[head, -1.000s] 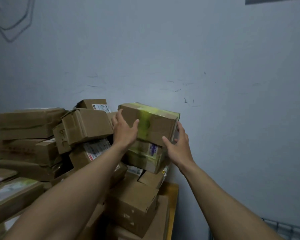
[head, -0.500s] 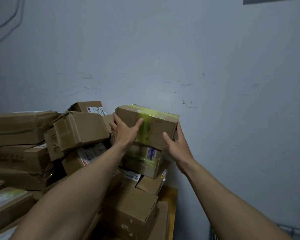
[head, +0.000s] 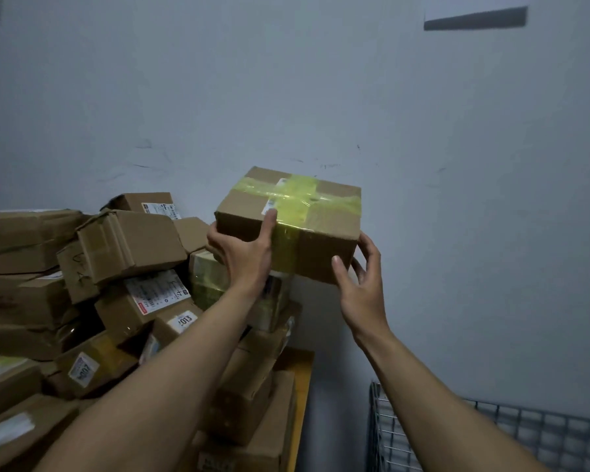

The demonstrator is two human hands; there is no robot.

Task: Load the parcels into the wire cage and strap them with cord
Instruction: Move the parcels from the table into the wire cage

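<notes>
We reach both bare arms forward and up. Our left hand (head: 242, 255) grips the near left corner of a parcel (head: 315, 245) crossed with yellow tape, the thumb lying up its front face to the top edge and the fingers wrapped round its left side. Our right hand (head: 361, 291) cups the lower right corner, with the thumb pressed on the front face and the fingers curled round the right side. The parcel sits tilted between our hands, above the right end of a pile of cardboard parcels (head: 126, 247) stacked on a yellow-edged platform (head: 304, 373) against the wall (head: 457, 199). The wire cage (head: 491, 434) shows at lower right, well apart from the parcel; we cannot tell what it holds.
</notes>
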